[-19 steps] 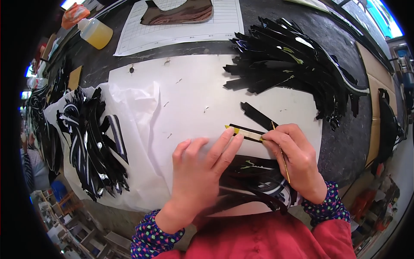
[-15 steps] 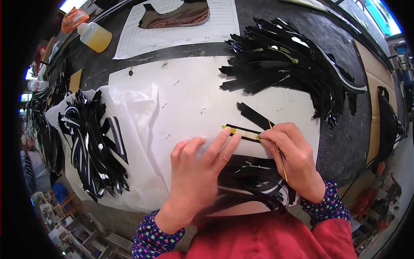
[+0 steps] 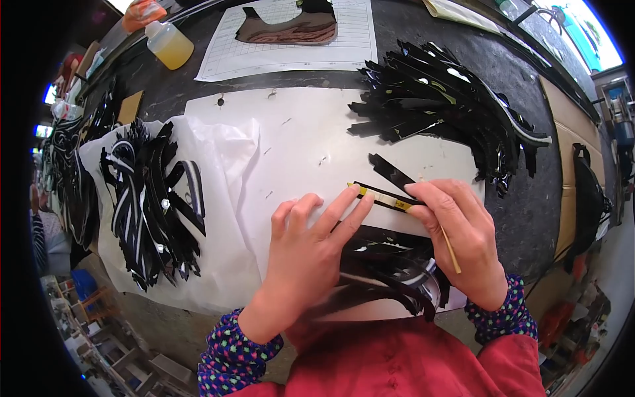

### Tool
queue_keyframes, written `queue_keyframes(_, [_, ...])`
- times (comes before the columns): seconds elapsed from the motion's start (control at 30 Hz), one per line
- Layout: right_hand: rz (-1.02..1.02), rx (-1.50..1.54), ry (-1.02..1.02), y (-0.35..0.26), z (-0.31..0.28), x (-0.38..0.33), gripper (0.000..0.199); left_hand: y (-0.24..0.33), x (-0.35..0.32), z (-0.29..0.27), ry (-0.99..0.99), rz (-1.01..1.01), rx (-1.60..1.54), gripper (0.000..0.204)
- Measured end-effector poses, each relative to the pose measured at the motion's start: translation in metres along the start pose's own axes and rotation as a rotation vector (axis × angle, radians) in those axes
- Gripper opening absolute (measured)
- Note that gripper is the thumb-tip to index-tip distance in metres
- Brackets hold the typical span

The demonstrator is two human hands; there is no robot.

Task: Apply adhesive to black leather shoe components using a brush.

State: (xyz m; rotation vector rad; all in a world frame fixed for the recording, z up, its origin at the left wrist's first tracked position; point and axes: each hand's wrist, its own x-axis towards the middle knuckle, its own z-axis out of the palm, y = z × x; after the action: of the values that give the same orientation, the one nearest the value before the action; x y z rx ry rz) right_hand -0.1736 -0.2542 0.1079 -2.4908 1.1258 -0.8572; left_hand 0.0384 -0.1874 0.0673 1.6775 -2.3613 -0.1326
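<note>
A short black strip with a pale middle and yellow ends (image 3: pixel 382 196) lies on the white board (image 3: pixel 297 155). My left hand (image 3: pixel 307 241) rests on the board, fingers extended, with the index and middle fingertips pressing the strip's left end. In the closed fingers of my right hand (image 3: pixel 460 231) is a thin wooden stick (image 3: pixel 451 251), its lower end sticking out below the palm. The right fingertips are at the strip's right end. A plain black strip (image 3: pixel 390 171) lies just beyond, partly under those fingers. Several black strips (image 3: pixel 390 258) are heaped between my wrists.
A large fanned pile of black strips (image 3: pixel 436 92) lies at the far right. More black and white strips (image 3: pixel 149 205) lie on white sheeting (image 3: pixel 228 264) at left. Further back are a bottle of yellow liquid (image 3: pixel 170 47) and a dark cut piece (image 3: pixel 291 30) on paper.
The view has shifted slightly. My right fingers have rolled, hiding the stick's upper end and uncovering more yellow at the strip's right end. My left fingertips still press the strip.
</note>
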Motion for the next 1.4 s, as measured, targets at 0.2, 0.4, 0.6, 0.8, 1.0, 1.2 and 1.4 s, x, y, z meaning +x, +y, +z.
queue_keyframes(0.2, [0.495,0.776,-0.201,0.005,0.034,0.009,0.013,0.001,0.000,0.002,0.055,-0.001,-0.046,0.064])
queue_keyframes(0.4, [0.377,0.602,-0.180,0.008,0.047,0.009,0.013,0.001,-0.002,0.004,0.053,-0.033,-0.101,0.065])
queue_keyframes(0.6, [0.349,0.559,-0.168,0.008,0.052,0.010,0.012,0.001,-0.003,0.005,0.055,-0.054,-0.128,0.066])
queue_keyframes(0.8, [0.263,0.482,-0.151,0.009,0.053,0.010,0.011,0.001,-0.003,0.007,0.052,-0.058,-0.110,0.066])
queue_keyframes(1.0, [0.237,0.518,-0.104,0.012,0.055,0.009,0.010,0.003,-0.002,0.005,0.055,-0.053,-0.107,0.066])
queue_keyframes(1.2, [0.161,0.399,0.014,0.013,0.042,-0.001,0.013,-0.002,-0.003,0.007,0.063,-0.038,-0.075,0.061])
queue_keyframes(1.4, [-0.065,0.074,0.034,0.019,0.044,-0.012,0.021,-0.011,0.005,-0.002,0.157,-0.094,-0.403,0.042])
